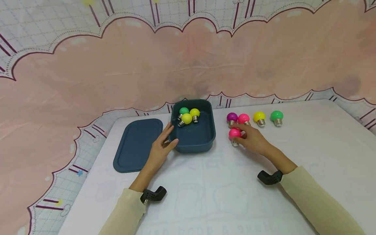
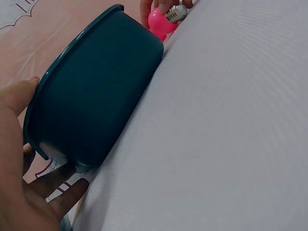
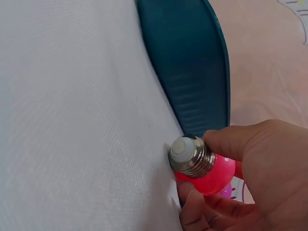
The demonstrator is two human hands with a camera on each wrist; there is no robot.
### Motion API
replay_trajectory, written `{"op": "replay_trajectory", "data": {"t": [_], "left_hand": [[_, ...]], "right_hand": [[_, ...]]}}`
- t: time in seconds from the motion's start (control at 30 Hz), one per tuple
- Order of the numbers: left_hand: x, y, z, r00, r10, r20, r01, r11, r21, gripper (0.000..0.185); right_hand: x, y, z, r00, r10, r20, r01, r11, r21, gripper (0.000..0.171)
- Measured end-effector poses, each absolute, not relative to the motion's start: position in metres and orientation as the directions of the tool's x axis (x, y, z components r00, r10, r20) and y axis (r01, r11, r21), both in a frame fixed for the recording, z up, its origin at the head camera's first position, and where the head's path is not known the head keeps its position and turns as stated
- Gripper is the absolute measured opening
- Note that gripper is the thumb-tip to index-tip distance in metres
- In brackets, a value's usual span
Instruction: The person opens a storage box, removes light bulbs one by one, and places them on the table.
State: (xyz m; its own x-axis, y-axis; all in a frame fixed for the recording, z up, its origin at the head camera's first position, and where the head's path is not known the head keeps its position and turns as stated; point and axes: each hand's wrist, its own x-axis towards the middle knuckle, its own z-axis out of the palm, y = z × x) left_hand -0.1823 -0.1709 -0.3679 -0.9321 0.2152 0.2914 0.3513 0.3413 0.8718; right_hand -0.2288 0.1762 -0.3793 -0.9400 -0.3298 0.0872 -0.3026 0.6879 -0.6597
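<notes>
My right hand (image 1: 253, 139) pinches a pink light bulb (image 1: 234, 133) between thumb and fingers, low over the white table. In the right wrist view the bulb's metal screw base (image 3: 198, 161) points toward the camera. My left hand (image 1: 160, 148) rests against the left side of a dark teal box (image 1: 195, 148), its fingers spread along the wall and its thumb by the front corner. A green bulb (image 1: 183, 110) and two yellow bulbs, one of them the front yellow bulb (image 1: 186, 118), lie at the back left inside the box.
Behind the right hand a purple bulb (image 1: 232, 117) and another pink bulb (image 1: 243, 118) lie close together. Farther right lie a yellow bulb (image 1: 259, 116) and a green bulb (image 1: 277, 115). The flat teal lid (image 1: 136, 143) lies left of the box, partly behind the left hand.
</notes>
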Motion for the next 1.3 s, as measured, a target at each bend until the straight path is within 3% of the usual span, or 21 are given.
{"op": "replay_trajectory", "data": {"t": [1.3], "left_hand": [[-0.1821,-0.1717,-0.3678,-0.938,0.214,0.272,0.333,0.352,0.875,0.058]], "right_hand": [[-0.2259,0.1788,-0.3740,-0.931,-0.350,0.105,-0.333,0.692,-0.641,0.054]]}}
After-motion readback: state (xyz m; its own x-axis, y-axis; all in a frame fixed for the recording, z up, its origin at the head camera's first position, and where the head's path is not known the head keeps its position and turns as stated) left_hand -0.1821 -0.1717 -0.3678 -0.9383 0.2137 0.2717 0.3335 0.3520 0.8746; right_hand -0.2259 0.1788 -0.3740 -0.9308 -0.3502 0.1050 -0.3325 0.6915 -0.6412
